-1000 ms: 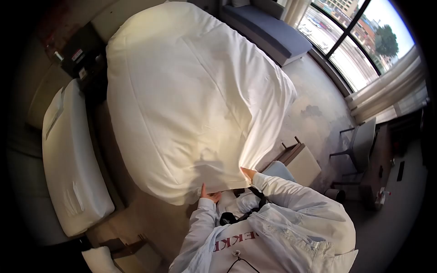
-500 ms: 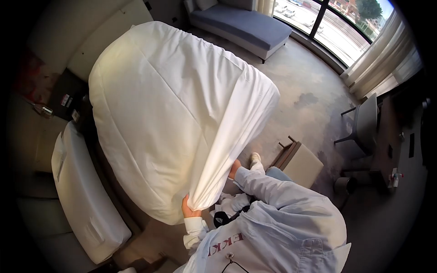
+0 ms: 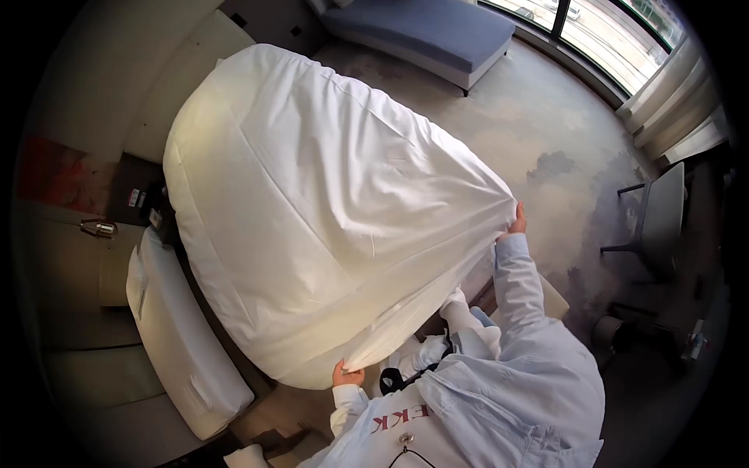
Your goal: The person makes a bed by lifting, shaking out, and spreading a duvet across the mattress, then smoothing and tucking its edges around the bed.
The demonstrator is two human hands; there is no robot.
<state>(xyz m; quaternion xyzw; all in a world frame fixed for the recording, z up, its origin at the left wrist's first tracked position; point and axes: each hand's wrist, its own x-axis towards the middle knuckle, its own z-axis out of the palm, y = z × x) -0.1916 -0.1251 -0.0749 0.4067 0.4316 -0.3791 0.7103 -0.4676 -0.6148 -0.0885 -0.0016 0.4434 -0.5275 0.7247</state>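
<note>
A large white duvet (image 3: pixel 312 195) covers the bed and bulges toward me, with folds running between my two hands. My left hand (image 3: pixel 349 374) is closed on the duvet's near edge, low in the picture. Further right, my right hand (image 3: pixel 516 221) grips the duvet's right corner, the arm stretched out and the fabric pulled taut from it. The mattress under the duvet is hidden.
A second bed with white bedding (image 3: pixel 183 343) lies at the left. A blue-grey chaise (image 3: pixel 421 35) stands at the top. At the right are a grey chair (image 3: pixel 657 214) and a dark bin (image 3: pixel 610 333). A beige stool (image 3: pixel 550 298) is partly behind my right arm.
My right hand has moved out to the right and up, drawing the duvet's corner with it. The folds now fan out from that corner. My left hand still holds the near edge.
</note>
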